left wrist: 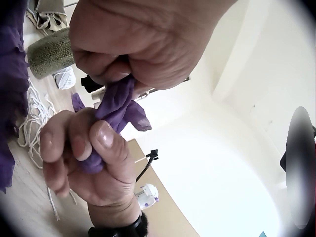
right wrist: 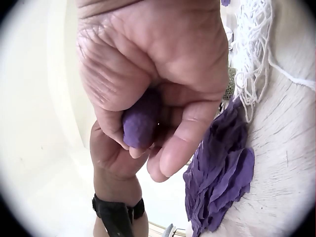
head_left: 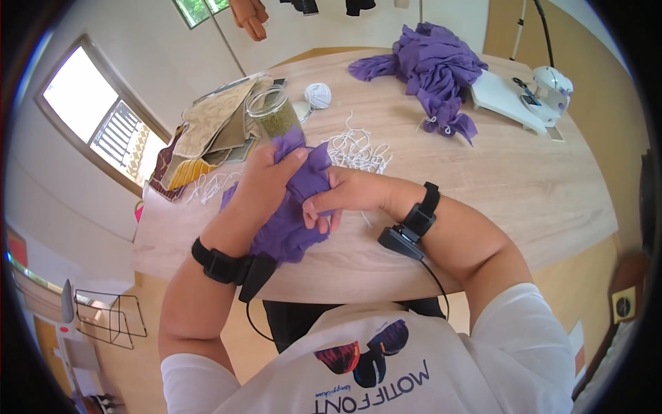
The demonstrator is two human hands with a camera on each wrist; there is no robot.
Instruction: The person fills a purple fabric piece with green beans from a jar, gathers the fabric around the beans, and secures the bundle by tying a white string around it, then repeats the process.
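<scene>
Here the left hand point(head_left: 256, 178) and right hand point(head_left: 345, 193) grip purple cloth point(head_left: 284, 222), fingers curled round it, near the worktop's point(head_left: 510, 186) front edge; jar point(head_left: 277, 119) and string point(head_left: 358, 153) just beyond!

Head view: from above, facing forward-down across table point(head_left: 496, 186). Wrist views: close up, turned sideways, both sharing cloth point(right wrist: 222, 168), string point(right wrist: 254, 39).
</scene>
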